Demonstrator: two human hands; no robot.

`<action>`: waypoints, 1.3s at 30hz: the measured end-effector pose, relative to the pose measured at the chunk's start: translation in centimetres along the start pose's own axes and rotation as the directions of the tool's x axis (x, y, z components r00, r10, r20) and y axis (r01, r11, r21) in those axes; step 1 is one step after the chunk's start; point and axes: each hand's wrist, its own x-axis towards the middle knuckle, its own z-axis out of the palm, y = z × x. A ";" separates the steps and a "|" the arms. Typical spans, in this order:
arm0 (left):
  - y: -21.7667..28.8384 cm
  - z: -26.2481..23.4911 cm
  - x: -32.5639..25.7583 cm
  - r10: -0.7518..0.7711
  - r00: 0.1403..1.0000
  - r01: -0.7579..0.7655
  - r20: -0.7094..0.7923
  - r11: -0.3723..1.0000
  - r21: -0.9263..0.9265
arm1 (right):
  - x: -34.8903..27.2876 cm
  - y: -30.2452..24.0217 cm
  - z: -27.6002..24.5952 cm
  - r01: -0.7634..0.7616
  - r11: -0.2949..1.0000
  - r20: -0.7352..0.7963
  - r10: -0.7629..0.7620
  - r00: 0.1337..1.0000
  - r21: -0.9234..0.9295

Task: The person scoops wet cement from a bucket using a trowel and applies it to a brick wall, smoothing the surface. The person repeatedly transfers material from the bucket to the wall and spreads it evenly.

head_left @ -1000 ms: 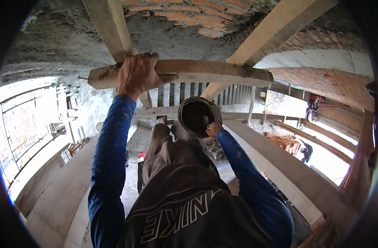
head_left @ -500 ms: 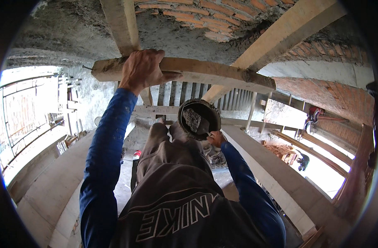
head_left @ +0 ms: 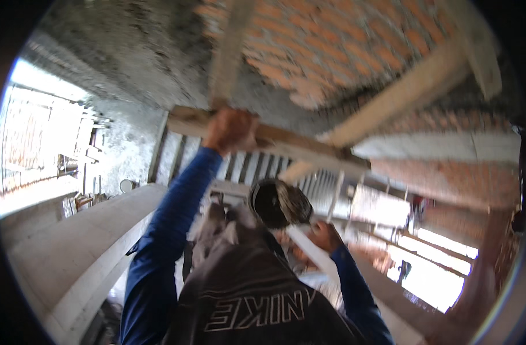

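My left hand [head_left: 231,131] is closed over the wooden beam [head_left: 297,140] that runs across in front of me. Lower and to the right, my right hand [head_left: 325,236] grips a trowel, whose handle is mostly covered by my fingers. A lump of wet grey mortar [head_left: 294,201] sits on its blade, over the right side of a dark round bucket [head_left: 264,206]. The bucket's inside looks dark, and motion smears the hand and the load. What the bucket rests on cannot be made out.
Slanting timbers [head_left: 401,89] meet the beam. Ahead rises a brick wall [head_left: 337,43], partly covered in grey plaster [head_left: 125,52]. Pale concrete ledges [head_left: 84,230] flank me, with a lower level far down. A small person-like dark shape [head_left: 404,270] shows there at right.
My right hand has raised the trowel from inside the bucket, with mortar on it. My left hand stays on the beam. The whole view has tilted and swung, showing more brick wall.
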 end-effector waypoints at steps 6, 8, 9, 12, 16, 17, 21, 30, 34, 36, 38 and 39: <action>-0.8 -0.7 -0.2 0.013 1.000 -0.013 -0.001 0.990 -0.137 | 0.6 -12.1 -14.4 0.098 0.968 -0.026 -0.107 0.994 -0.230; -0.8 0.0 -0.2 0.028 1.000 -0.027 0.009 0.993 -0.118 | 1.3 -16.8 -17.9 0.173 0.930 -0.066 -0.204 0.977 -0.326; -0.9 0.6 -0.3 0.044 0.999 -0.046 -0.015 0.994 -0.102 | 2.0 -19.2 -19.6 0.186 0.930 -0.065 -0.217 0.974 -0.316; -1.4 2.7 -0.6 0.163 0.947 -0.120 -0.277 0.979 0.165 | 4.7 -27.3 -23.5 0.389 0.771 -0.087 -0.493 0.866 -0.504; -1.3 4.6 0.4 0.075 0.965 -0.072 -0.252 0.997 0.021 | 10.0 -37.1 -26.1 0.475 0.639 0.003 -0.595 0.804 -0.605; -1.3 4.8 0.4 0.093 0.960 -0.093 -0.265 0.996 0.014 | 11.8 -39.5 -26.0 0.496 0.612 0.027 -0.613 0.789 -0.616; -1.2 4.5 -0.1 0.094 0.928 -0.099 -0.361 0.995 0.005 | 16.7 -48.0 -24.5 0.687 0.427 0.141 -0.782 0.607 -0.588; -0.9 5.2 0.3 0.019 0.866 -0.080 -0.500 0.991 -0.102 | 18.7 -58.7 -18.6 0.759 0.641 0.664 -0.518 0.539 -0.115; -0.5 6.0 0.6 -0.016 0.831 -0.096 -0.556 0.980 -0.172 | 28.2 -60.1 -17.3 0.438 0.898 0.876 -0.229 0.424 0.023; -0.4 6.0 0.4 -0.079 0.817 -0.038 -0.571 0.981 -0.190 | 34.3 -61.9 -17.5 0.395 0.900 0.713 -0.153 0.684 -0.186; -0.4 5.9 0.3 -0.009 0.784 -0.079 -0.621 0.990 -0.114 | 39.0 -64.5 -19.0 0.054 0.988 0.215 -0.022 0.976 -0.145; -0.7 6.1 0.2 0.009 0.750 -0.067 -0.661 0.996 -0.062 | 40.0 -65.9 -20.3 0.132 0.945 0.001 -0.138 0.990 -0.299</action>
